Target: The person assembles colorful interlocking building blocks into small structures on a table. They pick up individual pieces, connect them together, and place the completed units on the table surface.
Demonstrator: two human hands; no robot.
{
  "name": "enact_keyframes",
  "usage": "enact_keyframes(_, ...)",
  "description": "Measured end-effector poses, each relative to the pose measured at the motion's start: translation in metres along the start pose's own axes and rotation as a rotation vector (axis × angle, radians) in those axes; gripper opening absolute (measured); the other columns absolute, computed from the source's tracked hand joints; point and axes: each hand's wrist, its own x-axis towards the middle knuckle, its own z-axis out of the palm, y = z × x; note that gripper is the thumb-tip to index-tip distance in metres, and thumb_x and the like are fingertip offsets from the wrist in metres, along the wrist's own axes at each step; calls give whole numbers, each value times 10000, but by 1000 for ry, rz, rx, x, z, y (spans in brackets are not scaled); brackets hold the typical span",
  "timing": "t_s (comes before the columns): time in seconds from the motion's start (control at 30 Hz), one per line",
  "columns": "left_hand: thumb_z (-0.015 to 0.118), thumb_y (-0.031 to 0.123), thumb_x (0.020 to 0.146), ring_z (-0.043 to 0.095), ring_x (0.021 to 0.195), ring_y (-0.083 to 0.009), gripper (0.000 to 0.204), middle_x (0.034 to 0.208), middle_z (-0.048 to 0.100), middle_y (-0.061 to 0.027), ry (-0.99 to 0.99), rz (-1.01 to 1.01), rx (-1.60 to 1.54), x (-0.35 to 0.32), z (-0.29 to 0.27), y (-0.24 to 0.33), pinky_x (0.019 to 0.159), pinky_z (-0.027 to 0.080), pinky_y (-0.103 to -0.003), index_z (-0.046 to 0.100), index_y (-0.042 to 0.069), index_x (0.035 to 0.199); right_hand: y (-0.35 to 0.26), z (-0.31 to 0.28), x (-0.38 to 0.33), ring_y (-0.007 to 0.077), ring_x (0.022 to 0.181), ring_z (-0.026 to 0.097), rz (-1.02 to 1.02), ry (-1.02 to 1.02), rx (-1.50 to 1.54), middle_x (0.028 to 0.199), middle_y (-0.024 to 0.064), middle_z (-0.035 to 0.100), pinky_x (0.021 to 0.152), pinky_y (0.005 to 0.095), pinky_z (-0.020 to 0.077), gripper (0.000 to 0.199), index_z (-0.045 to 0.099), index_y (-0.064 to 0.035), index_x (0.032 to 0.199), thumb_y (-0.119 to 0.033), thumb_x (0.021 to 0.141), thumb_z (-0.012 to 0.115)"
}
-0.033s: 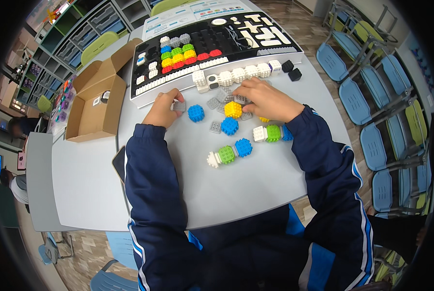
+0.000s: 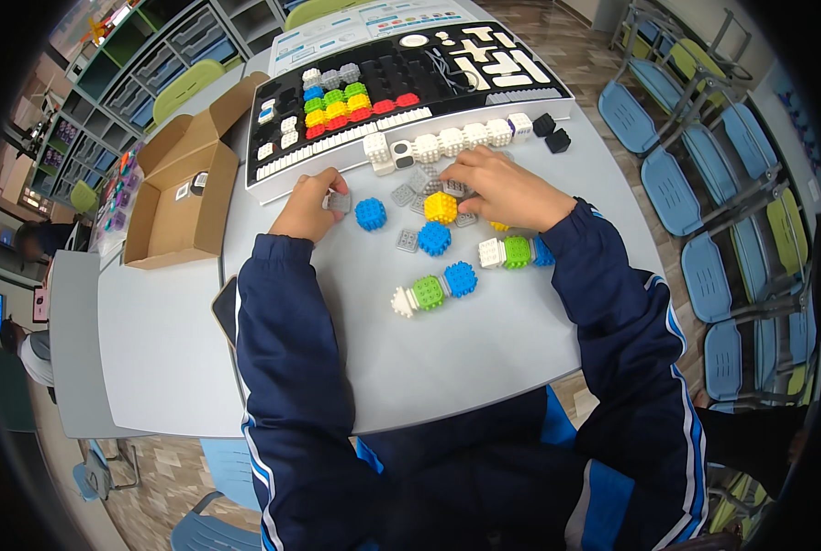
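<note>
My left hand (image 2: 306,209) pinches a small grey connector plate (image 2: 340,202) between thumb and fingers. To its right a blue studded block (image 2: 371,214) lies on the table. My right hand (image 2: 511,190) curls over a pile of grey connector plates, its fingertips at one grey plate (image 2: 454,186) beside a yellow studded block (image 2: 441,208); whether it grips that plate I cannot tell. Nearer lies another blue block (image 2: 434,239). Two joined pieces lie closer still: a white-green-blue one (image 2: 429,293) and a similar one (image 2: 517,253) partly under my right sleeve.
A parts tray (image 2: 273,188) with coloured blocks and white pieces stands at the back. Before it lies a row of joined white blocks (image 2: 452,142), with two black cubes (image 2: 557,141) at its right end. An opened cardboard box (image 2: 172,230) sits left; stacked blue chairs (image 2: 676,193) stand right.
</note>
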Motion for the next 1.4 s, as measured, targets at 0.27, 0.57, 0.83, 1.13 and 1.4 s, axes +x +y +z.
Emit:
enact_keyframes(0.27, 797, 59, 738, 524, 1141, -350, 450, 1138, 615, -175, -227, -144, -10, -6, -17, 27, 959, 463, -401, 576, 57, 1130, -52, -13, -13, 324, 1125, 518, -216, -77, 82, 1130, 127, 560, 984, 402, 435, 462, 596, -12, 1188, -150, 784, 773)
enact_keyframes(0.57, 638, 136, 942, 464, 1227, -309, 335, 1239, 579, -140, -148, 34, 18, -43, -57, 89, 1031, 405, -389, 542, 101, 1260, -70, 12, -25, 364, 1107, 570, -275, -187, -85, 1088, 188, 606, 909, 432, 496, 456, 551, 14, 1120, -54, 715, 748)
enact_keyframes(0.83, 593, 188, 986, 536, 1155, -269, 304, 1222, 607, -134, -219, 156, -119, -45, -58, 98, 982, 442, -370, 565, 71, 1266, -63, 5, -11, 349, 1021, 598, -309, -217, 132, 1079, 141, 628, 904, 422, 477, 481, 547, -33, 1180, -76, 737, 729)
enact_keyframes(1.13, 728, 292, 906, 603, 996, -166, 493, 1056, 645, -76, -200, 354, -496, -37, -56, 107, 892, 483, -326, 546, 18, 1273, -46, -21, 4, 186, 1052, 631, -311, 347, 630, 1091, 74, 649, 945, 344, 505, 467, 585, -69, 1192, -31, 753, 740)
enact_keyframes(1.4, 782, 182, 842, 571, 623, -47, 384, 865, 641, -12, -80, 205, -855, -33, -48, 137, 471, 418, -202, 610, 58, 1161, -45, -18, 3, 119, 998, 583, -241, 625, 920, 1051, 48, 633, 897, 283, 463, 344, 593, -36, 1174, -229, 913, 707)
